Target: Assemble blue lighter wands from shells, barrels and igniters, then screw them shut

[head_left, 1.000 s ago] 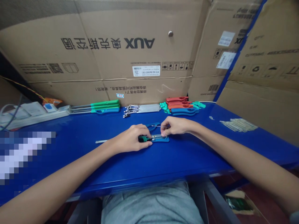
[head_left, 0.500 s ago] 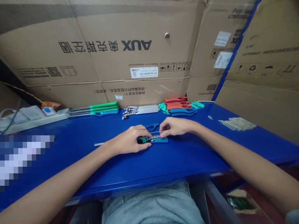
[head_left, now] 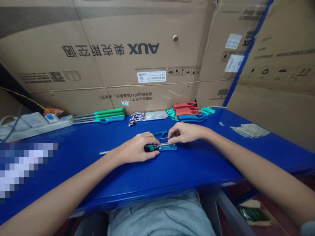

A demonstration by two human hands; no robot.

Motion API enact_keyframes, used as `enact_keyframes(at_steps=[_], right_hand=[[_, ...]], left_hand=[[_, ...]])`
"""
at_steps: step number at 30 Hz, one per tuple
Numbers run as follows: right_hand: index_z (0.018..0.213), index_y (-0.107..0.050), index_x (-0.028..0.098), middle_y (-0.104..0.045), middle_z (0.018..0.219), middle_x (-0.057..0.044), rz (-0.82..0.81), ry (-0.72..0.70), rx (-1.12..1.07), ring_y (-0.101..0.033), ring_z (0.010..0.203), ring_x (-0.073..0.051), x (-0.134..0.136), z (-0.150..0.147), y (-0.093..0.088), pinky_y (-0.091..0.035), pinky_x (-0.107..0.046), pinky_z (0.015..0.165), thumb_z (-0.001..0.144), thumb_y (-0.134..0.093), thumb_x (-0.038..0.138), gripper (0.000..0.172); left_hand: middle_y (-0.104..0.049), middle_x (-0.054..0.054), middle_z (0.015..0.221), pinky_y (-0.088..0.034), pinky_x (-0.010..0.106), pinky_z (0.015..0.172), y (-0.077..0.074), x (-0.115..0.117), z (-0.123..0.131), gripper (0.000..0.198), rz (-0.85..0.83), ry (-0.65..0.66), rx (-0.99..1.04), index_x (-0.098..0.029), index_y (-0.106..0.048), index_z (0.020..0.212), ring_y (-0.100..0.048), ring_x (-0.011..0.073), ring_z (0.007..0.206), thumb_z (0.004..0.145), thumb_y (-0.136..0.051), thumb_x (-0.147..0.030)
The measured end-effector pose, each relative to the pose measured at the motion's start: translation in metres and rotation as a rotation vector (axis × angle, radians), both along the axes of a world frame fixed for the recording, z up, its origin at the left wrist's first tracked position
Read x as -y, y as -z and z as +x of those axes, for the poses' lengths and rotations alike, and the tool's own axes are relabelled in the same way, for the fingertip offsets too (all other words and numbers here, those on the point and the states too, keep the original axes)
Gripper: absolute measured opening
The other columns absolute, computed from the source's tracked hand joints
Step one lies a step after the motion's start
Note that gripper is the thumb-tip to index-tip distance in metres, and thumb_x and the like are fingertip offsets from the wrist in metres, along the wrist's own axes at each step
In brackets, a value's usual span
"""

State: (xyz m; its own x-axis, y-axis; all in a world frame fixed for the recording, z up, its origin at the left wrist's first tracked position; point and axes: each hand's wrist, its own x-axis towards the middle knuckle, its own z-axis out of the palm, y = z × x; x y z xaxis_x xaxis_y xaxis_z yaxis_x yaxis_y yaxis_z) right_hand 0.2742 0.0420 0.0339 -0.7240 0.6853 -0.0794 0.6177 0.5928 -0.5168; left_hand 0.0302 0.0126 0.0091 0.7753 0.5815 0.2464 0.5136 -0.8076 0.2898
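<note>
lighter shell on table — cartons behind

two hands working, left hand and right hand | one open blue body lying between them | three long lighters lying rear left | three red shells and at least one blue shell stacking at rear | metal tubes and clear tubes lying too tightly bundled for counting
</note>
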Motion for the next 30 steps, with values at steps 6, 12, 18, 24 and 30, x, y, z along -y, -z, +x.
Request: enact_keyframes(at_steps=[6,12,18,24,30], right_hand=[[0.086,-0.072,0.012,-0.067,0.069,-0.002,0.027,-0.014,0.021,-0.052,0.057,-0.01,-0.0005,-0.0004,-0.0009,-0.037,-0.022,0.054,0.083,-0.064,0.034,0.024],[0.084,-0.072,0.013,-0.068,0.07,-0.003,0.007,-0.011,0.011,-0.053,0.059,-0.011,-0.0021,-0.0003,0.0023,-0.037,-0.023,0.055,0.081,-0.065,0.038,0.026],[0.081,-0.07,0.013,-0.066,0.068,-0.002,-0.109,0.075,0.003,-0.052,0.059,-0.011,-0.005,-0.0014,0.0069,-0.036,-0.023,0.053,0.077,-0.068,0.042,0.029],[0.077,-0.068,0.014,-0.064,0.068,-0.001,-0.129,0.136,0.04,-0.05,0.059,-0.011,-0.0043,-0.0048,0.008,-0.034,-0.023,0.053,0.076,-0.068,0.041,0.027],[0.078,-0.066,0.015,-0.063,0.068,-0.001,-0.084,0.161,0.09,-0.05,0.059,-0.011,-0.0017,-0.0089,0.0063,-0.033,-0.023,0.053,0.078,-0.067,0.036,0.021]], left_hand=[[-0.067,0.006,0.098,-0.049,0.033,0.084,-0.0011,0.0008,0.0002,0.028,0.036,-0.024,-0.024,-0.019,-0.066,0.107,-0.063,0.0207,0.092,0.088,-0.059,-0.038],[-0.066,0.006,0.1,-0.049,0.032,0.084,0.0002,-0.0005,-0.0004,0.029,0.025,-0.026,-0.036,-0.019,-0.066,0.108,-0.063,0.0206,0.093,0.087,-0.059,-0.038],[-0.066,0.006,0.1,-0.049,0.031,0.083,0.0027,-0.0012,0.0,0.026,0.014,-0.044,-0.038,-0.02,-0.066,0.106,-0.063,0.0202,0.092,0.087,-0.06,-0.036],[-0.065,0.005,0.094,-0.049,0.031,0.079,0.0041,-0.0025,-0.0003,0.021,0.004,-0.041,-0.005,-0.018,-0.066,0.095,-0.062,0.0196,0.089,0.086,-0.062,-0.037],[-0.064,0.006,0.092,-0.049,0.031,0.08,0.0041,-0.0024,-0.0001,0.02,0.008,0.015,0.009,-0.017,-0.068,0.087,-0.061,0.0189,0.087,0.088,-0.06,-0.035]])
